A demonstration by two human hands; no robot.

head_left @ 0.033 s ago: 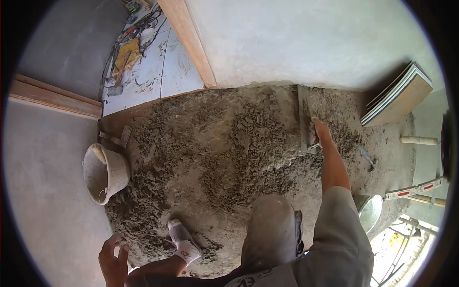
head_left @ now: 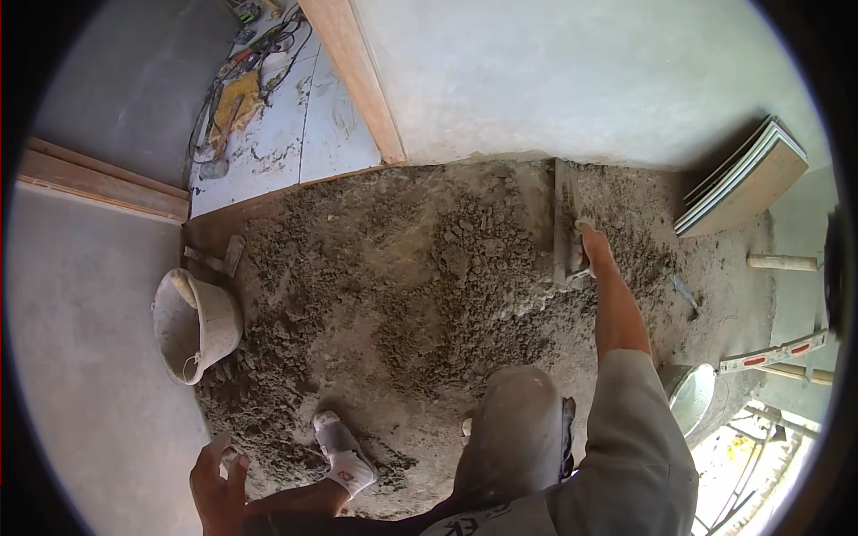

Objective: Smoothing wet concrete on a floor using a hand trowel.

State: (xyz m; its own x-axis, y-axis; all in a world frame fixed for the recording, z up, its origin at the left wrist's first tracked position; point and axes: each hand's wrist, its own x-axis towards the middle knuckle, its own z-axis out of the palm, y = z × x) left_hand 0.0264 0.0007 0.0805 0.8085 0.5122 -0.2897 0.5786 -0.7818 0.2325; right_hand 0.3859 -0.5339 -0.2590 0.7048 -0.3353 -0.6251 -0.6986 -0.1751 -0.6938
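Gripped in my right hand (head_left: pixel 593 250) is a long, grey straightedge (head_left: pixel 563 196), lying over rough mortar (head_left: pixel 474 268) and reaching toward the back wall. My left hand (head_left: pixel 219 482) is at the lower left near the side wall, fingers bent but apart and dusted grey, with nothing visibly held. My left foot (head_left: pixel 340 451), in a pale sock and sandal, stands on the mortar; my bent knee (head_left: pixel 505 424) shows at lower middle.
A pale bucket (head_left: pixel 214 326) and trowel (head_left: pixel 232 256) sit left, beside plastered walls. Tools and cables (head_left: pixel 241 103) lie on tiles through a wood-framed doorway. At right are leaning boards (head_left: pixel 746 183), a level (head_left: pixel 773 355), another bucket (head_left: pixel 693 397) and a small tool (head_left: pixel 684 295).
My right hand and the straightedge have shifted slightly left. My left hand has moved a little to the right.
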